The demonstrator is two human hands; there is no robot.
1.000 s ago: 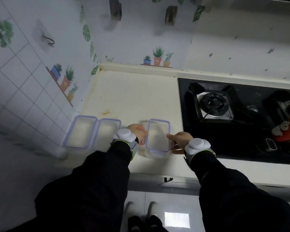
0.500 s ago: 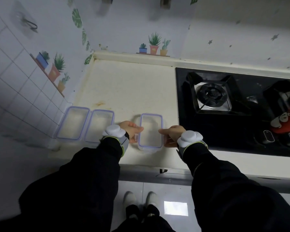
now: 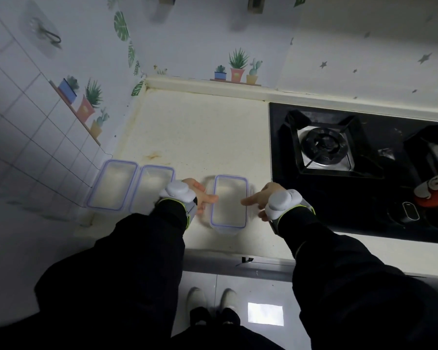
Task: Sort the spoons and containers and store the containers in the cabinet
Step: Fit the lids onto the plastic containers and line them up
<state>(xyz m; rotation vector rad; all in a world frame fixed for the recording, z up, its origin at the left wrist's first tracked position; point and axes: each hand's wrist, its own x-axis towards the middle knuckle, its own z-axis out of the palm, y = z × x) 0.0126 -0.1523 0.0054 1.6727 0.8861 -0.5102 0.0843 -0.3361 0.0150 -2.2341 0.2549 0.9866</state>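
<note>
Three clear containers with purple-rimmed lids lie on the pale countertop (image 3: 200,127). Two stand side by side at the left, the left container (image 3: 113,188) and the middle container (image 3: 155,184). The third container (image 3: 229,202) sits near the front edge between my hands. My left hand (image 3: 200,195) grips its left side with fingertips over the rim. My right hand (image 3: 259,199) holds its right side, forefinger stretched onto the lid. No spoons are in view.
A black gas stove (image 3: 339,152) fills the counter's right part, with a red and white object (image 3: 434,190) at its far right. Tiled and papered walls close the left and back. A small cabinet handle (image 3: 245,260) shows below the counter edge.
The view has shifted slightly and the held container looks blurred, having slid a little toward the front edge. Both hands stay on its sides. The two left containers have not moved.
</note>
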